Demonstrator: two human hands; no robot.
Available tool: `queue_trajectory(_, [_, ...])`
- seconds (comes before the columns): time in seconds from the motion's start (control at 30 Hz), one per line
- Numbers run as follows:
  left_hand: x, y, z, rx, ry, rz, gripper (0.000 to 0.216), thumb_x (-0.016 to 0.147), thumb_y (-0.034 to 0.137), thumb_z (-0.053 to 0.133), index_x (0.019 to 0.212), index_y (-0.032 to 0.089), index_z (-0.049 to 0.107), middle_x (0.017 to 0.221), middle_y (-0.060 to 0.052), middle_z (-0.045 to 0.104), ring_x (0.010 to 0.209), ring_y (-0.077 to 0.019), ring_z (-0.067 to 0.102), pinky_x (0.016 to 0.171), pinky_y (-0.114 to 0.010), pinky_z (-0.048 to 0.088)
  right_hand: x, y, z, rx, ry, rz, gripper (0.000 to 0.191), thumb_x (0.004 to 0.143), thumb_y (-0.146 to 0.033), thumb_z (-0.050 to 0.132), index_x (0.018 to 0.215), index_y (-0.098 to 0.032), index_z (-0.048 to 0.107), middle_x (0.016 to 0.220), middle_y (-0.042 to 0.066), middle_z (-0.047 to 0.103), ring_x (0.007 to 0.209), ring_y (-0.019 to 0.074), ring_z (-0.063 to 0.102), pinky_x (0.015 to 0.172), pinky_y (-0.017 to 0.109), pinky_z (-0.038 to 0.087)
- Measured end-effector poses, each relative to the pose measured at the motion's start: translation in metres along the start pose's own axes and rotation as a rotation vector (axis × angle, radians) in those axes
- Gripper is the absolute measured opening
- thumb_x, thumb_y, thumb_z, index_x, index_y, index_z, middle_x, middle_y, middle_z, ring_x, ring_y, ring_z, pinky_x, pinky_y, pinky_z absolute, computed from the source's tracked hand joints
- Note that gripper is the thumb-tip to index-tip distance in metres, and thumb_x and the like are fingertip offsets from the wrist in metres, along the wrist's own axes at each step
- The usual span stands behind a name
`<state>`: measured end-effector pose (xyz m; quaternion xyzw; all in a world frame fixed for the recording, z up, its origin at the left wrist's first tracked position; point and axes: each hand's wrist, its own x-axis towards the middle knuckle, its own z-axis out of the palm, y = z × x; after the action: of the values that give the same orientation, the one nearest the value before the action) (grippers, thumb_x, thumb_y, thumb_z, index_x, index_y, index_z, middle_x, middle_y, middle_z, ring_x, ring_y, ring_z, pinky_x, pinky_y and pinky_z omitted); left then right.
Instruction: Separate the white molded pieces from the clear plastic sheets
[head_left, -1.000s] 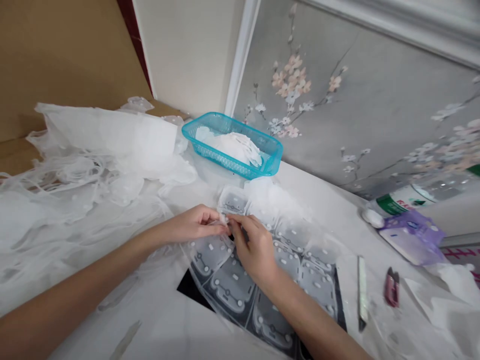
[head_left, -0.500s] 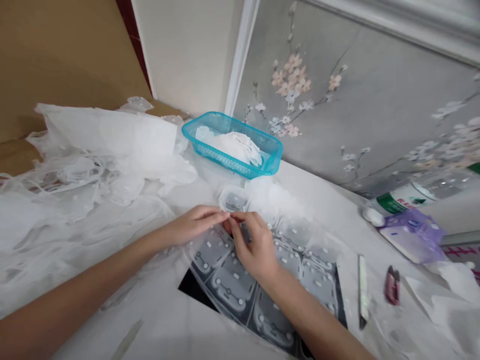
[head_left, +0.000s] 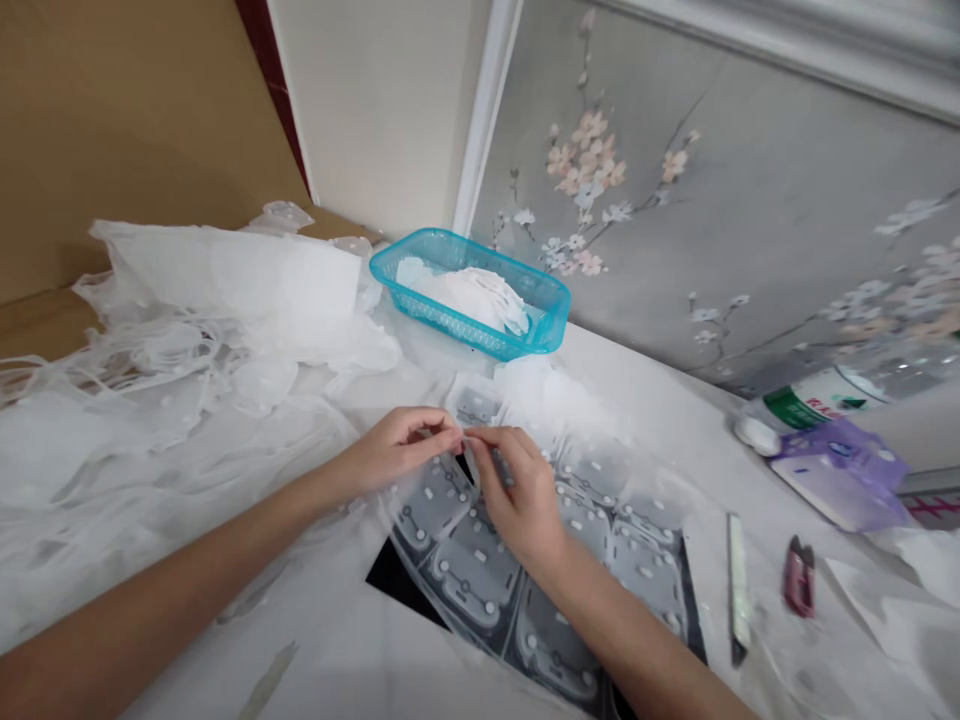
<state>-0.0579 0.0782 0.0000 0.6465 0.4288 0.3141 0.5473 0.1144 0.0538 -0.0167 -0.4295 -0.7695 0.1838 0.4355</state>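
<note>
A translucent sheet (head_left: 474, 570) marked with rounded rectangular pieces lies over a black board (head_left: 405, 585) on the white table. Above its middle, my left hand (head_left: 405, 445) is closed, thumb and index finger pinched at the fingertips. My right hand (head_left: 521, 500) pinches too, its fingertips meeting those of the left. Between them is a bit of thin translucent film, mostly hidden by the fingers. Just beyond the hands, loose whitish film pieces (head_left: 547, 400) lie on the sheet. A blue plastic basket (head_left: 553, 340) behind them holds a stack of white pieces (head_left: 469, 295).
A large heap of translucent film scraps (head_left: 225, 390) covers the left side. On the right lie a utility knife (head_left: 736, 585), small dark red snips (head_left: 799, 578), a purple packet (head_left: 844, 465) and a plastic bottle (head_left: 814, 397). A wall with painted blossoms (head_left: 637, 270) borders the back.
The view has shifted slightly, so everything sits a little further right and lower. My hands stay pinched together, with the left fingers bent more and a dark gap now showing below the fingertips.
</note>
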Motion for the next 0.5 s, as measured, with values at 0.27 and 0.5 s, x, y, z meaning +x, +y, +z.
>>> queue_trajectory(0.27, [0.002, -0.004, -0.003, -0.027, 0.132, -0.044, 0.019, 0.072, 0.028, 0.057, 0.058, 0.015, 0.055, 0.062, 0.0, 0.058, 0.062, -0.0129, 0.054, 0.059, -0.023, 0.041, 0.005, 0.012, 0.0, 0.234, 0.308, 0.437, 0.024, 0.09, -0.035, 0.042, 0.081, -0.017, 0.054, 0.074, 0.0, 0.057, 0.067, 0.0121, 0.051, 0.061, 0.024, 0.041])
queue_trajectory(0.5, [0.001, -0.002, -0.003, -0.124, 0.122, -0.057, 0.019, 0.081, 0.036, 0.049, 0.077, 0.018, 0.053, 0.056, 0.005, 0.052, 0.055, -0.0102, 0.05, 0.054, -0.02, 0.04, 0.001, 0.006, -0.002, 0.233, 0.097, 0.252, 0.019, 0.09, -0.029, 0.04, 0.08, -0.018, 0.051, 0.07, -0.001, 0.051, 0.066, 0.012, 0.048, 0.063, 0.025, 0.038])
